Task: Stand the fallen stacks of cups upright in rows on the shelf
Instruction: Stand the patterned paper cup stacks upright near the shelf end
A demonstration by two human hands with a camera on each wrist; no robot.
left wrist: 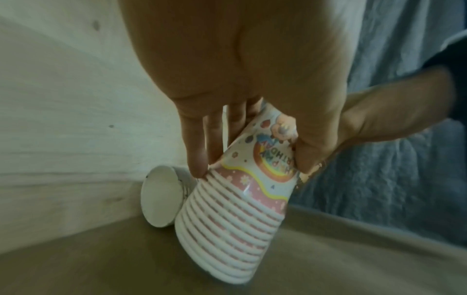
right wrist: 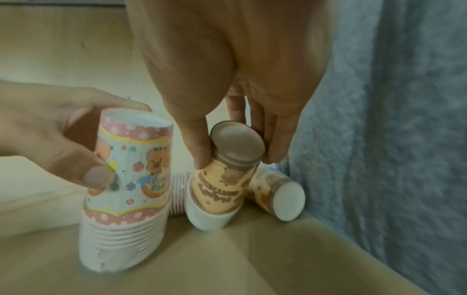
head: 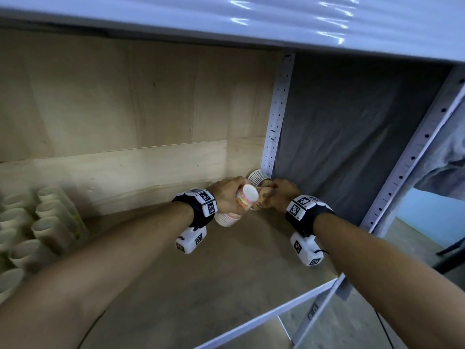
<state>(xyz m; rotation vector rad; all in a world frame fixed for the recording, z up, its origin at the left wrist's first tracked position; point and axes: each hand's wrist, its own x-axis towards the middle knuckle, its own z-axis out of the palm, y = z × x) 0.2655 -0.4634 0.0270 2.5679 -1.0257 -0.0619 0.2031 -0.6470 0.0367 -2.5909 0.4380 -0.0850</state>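
at frame centre, the left hand (head: 227, 195) gripped the pink birthday cup stack (right wrist: 126, 191), the right hand (head: 281, 195) the brown stack (right wrist: 222, 187); both wanted lowering rim-flat together.

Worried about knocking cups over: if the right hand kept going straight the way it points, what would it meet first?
Probably the fallen brown cup stack lying just beyond the stack it holds, then the grey cloth; depth is unclear.

In the head view, the white paper cup stacks (head: 37, 230) at nine o'clock are cut off by the left edge. The plain white ribbed cup stack (right wrist: 179, 193) sits mostly hidden behind the pink birthday-print paper cup stack (right wrist: 131, 179). Print on the orange-brown paper cup stack (right wrist: 220, 189) is too blurred to read.
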